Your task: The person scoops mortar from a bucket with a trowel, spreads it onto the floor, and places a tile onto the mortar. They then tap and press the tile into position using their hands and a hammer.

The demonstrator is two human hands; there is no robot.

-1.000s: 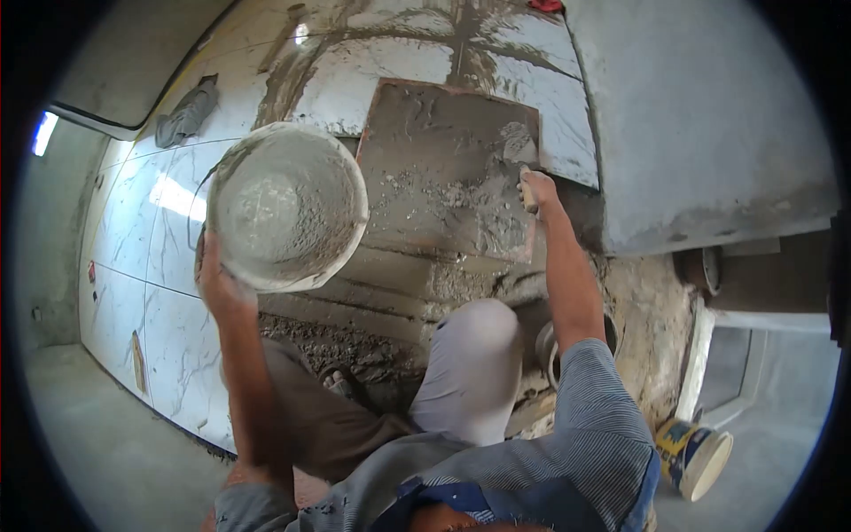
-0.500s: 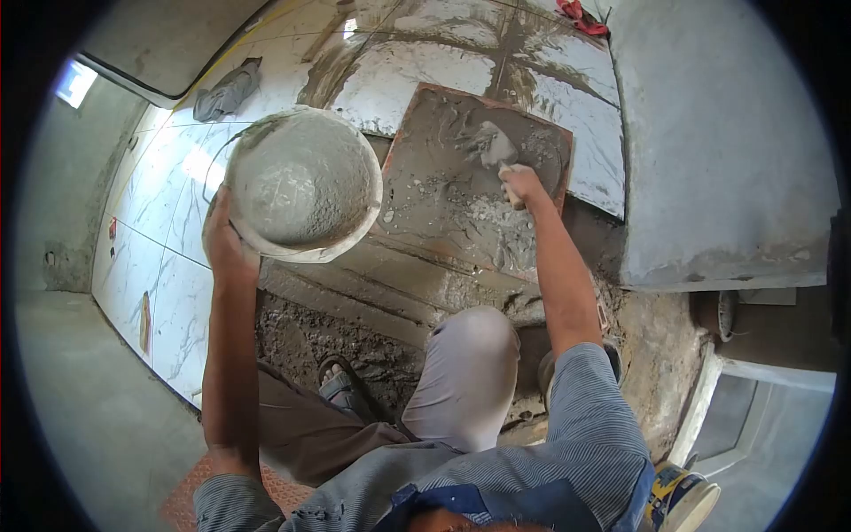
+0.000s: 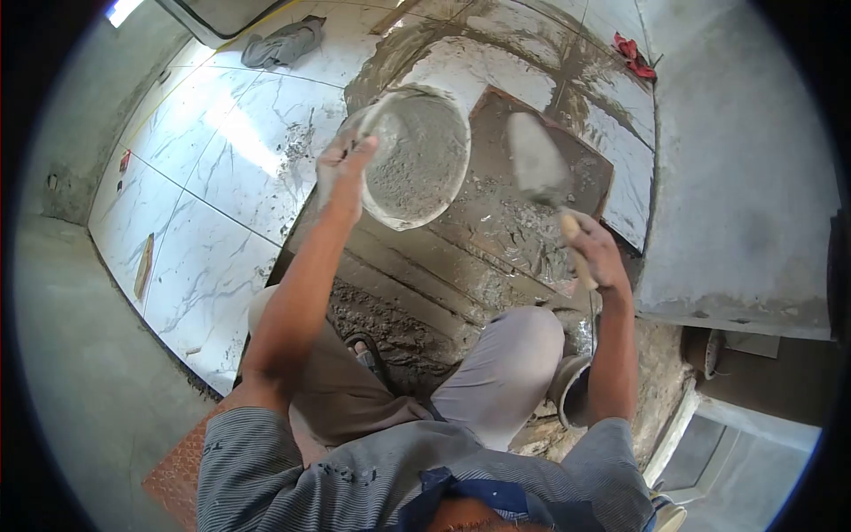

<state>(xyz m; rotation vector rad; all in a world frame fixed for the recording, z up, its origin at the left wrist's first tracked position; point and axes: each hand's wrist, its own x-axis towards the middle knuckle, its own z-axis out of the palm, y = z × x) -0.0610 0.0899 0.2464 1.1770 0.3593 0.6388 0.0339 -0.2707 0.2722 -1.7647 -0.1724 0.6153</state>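
Observation:
My left hand is at the left rim of a round bucket, its fingers closed there; whether they grip the rim or the wire handle is hard to see. Wet grey mortar shows inside the bucket. In my right hand is a trowel, held by its wooden handle, with a blade blurred by motion. The blade hangs over a mortar-covered tile, whose left part is hidden behind the bucket.
White marbled tiles cover the floor at left. A grey cloth and a red cloth lie at the back. A concrete wall rises at right. Rough wet mortar is around my feet, and another bucket stands beside my right knee.
The bucket has moved right, its mouth now partly over the mortar-covered tile. My right hand has drawn back toward me, lifting the trowel off the mortar. The camera view has shifted.

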